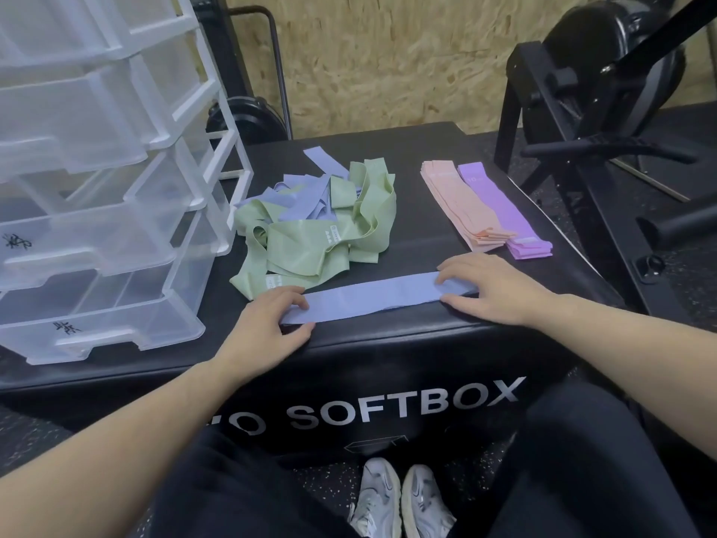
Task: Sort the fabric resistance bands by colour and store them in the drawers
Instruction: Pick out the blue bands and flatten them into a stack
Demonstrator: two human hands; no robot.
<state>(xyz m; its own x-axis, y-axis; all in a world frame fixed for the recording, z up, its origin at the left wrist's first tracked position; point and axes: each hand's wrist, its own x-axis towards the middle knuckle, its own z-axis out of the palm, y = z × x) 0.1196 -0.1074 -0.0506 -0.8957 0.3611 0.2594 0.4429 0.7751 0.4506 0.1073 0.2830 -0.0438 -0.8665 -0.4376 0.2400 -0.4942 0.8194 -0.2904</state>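
Observation:
A blue band (372, 299) lies flat along the front edge of the black soft box (388, 343). My left hand (267, 324) pinches its left end between thumb and fingers. My right hand (492, 285) holds its right end the same way. Behind it sits a tangled heap of green bands (322, 242) and blue bands (302, 203). At the right lie a neat stack of pink bands (458, 203) and a stack of purple bands (500, 211). The clear plastic drawer unit (97, 188) stands at the left, its drawers pulled out.
Black gym equipment (605, 110) stands to the right of the box. A weight plate (248, 114) and a black frame sit behind the drawer unit. My legs and grey shoes (399, 498) are below the box's front.

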